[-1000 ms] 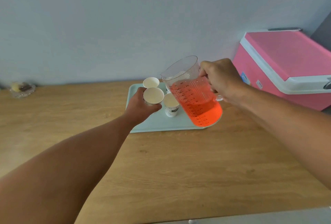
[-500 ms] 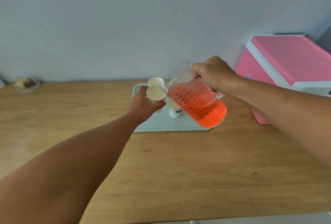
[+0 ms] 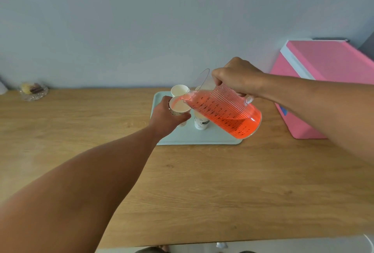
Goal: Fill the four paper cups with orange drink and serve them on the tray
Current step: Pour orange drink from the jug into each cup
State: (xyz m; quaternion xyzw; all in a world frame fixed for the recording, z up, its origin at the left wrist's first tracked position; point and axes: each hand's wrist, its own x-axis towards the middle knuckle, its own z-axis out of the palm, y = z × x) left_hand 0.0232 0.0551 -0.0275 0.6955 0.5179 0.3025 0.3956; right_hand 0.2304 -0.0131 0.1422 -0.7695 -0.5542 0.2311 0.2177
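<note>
step: pouring first cup | left hand (image 3: 166,118) clamped on cup (image 3: 179,108), held above tray (image 3: 194,137) | right hand (image 3: 236,76) clamped on jug (image 3: 224,114), spout at the cup rim | advice: tilt slowly, keep cup upright, stop below rim | other cups (image 3: 200,121) look empty

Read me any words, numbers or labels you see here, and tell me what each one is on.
Measuring jug: black scale marks and numerals printed on its side, too small and blurred to read.
Paper cups: dark printed pattern, no legible words.
Pink cooler: small blue sticker on its front, unreadable.
Nothing else carries text.
</note>
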